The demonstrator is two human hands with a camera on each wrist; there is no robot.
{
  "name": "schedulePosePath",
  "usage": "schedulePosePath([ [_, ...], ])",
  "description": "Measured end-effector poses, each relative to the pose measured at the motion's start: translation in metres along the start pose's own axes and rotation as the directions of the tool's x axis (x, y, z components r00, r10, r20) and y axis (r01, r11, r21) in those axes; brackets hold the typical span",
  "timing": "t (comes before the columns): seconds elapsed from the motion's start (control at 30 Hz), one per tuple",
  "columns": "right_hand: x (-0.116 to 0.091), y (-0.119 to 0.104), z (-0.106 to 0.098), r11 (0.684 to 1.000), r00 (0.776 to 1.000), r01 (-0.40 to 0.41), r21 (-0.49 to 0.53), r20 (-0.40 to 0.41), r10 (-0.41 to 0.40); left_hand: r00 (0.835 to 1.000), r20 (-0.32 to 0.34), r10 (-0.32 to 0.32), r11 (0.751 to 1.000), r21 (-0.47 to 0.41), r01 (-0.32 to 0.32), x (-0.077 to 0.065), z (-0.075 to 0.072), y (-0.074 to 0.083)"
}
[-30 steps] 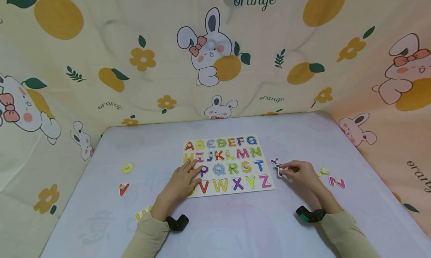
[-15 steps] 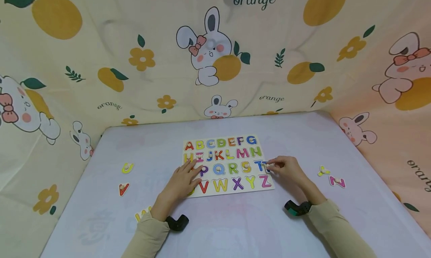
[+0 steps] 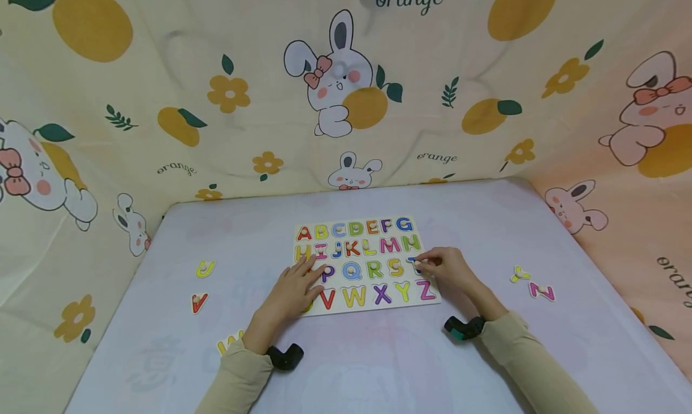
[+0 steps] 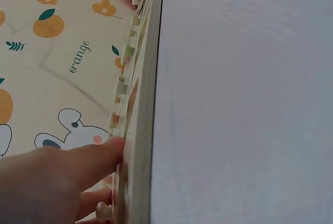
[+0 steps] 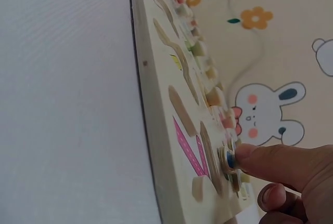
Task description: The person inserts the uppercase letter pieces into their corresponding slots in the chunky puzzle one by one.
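On a white-topped table (image 3: 357,366), we saw a yellow letter W piece (image 3: 229,342) partly hidden by a beige sleeve (image 3: 233,379). Beyond, the left hand (image 3: 292,291) rested, fingers extended, on a cream wooden alphabet board (image 3: 373,309). The right hand (image 3: 450,271) pinched a blue letter T piece (image 5: 230,159) at the right end of the board's third row; we could not tell whether it sat flush. Behind hung cream cloth (image 3: 243,29) printed with rabbits and oranges.

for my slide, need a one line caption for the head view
Right hand pinches a blue T piece at the alphabet board, left hand resting on the board's left side.
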State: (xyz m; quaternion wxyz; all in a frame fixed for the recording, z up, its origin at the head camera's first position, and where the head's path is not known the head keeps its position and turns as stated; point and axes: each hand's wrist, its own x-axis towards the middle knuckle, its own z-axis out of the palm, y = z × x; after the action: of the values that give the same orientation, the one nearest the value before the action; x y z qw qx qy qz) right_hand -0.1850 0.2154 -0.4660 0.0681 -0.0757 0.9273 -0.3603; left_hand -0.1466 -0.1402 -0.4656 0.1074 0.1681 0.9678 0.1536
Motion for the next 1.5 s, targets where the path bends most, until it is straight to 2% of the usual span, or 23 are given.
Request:
schedulePosePath([
  [0.23,0.002,0.002,0.002,1.000,1.000,-0.015,-0.001,0.001,0.015,1.000,-0.001,-0.007,1.000,-0.007,0.007,-0.002,-0.002,0.002],
  [0.6,-0.001,-0.007,0.000,0.997,1.000,0.011,-0.078,0.005,-0.011,1.000,-0.008,0.000,1.000,-0.016,0.000,0.001,-0.001,0.000],
  [0.93,-0.001,-0.003,0.003,0.998,1.000,0.002,-0.063,0.008,-0.002,1.000,0.006,0.013,0.999,-0.044,-0.012,0.000,-0.005,-0.007],
  [1.1,-0.005,-0.004,0.004,0.997,1.000,0.029,-0.066,-0.006,-0.030,1.000,-0.010,0.027,0.994,-0.102,-0.027,-0.002,-0.009,-0.008],
  [1.3,-0.010,-0.011,0.005,0.996,0.999,0.027,-0.082,-0.041,-0.031,0.998,-0.049,0.043,0.991,-0.125,-0.049,-0.007,-0.014,-0.012],
  [1.5,-0.015,-0.018,0.008,0.992,0.991,0.101,-0.079,-0.085,-0.108,0.993,-0.114,-0.011,0.990,-0.139,-0.005,-0.016,-0.021,-0.024],
])
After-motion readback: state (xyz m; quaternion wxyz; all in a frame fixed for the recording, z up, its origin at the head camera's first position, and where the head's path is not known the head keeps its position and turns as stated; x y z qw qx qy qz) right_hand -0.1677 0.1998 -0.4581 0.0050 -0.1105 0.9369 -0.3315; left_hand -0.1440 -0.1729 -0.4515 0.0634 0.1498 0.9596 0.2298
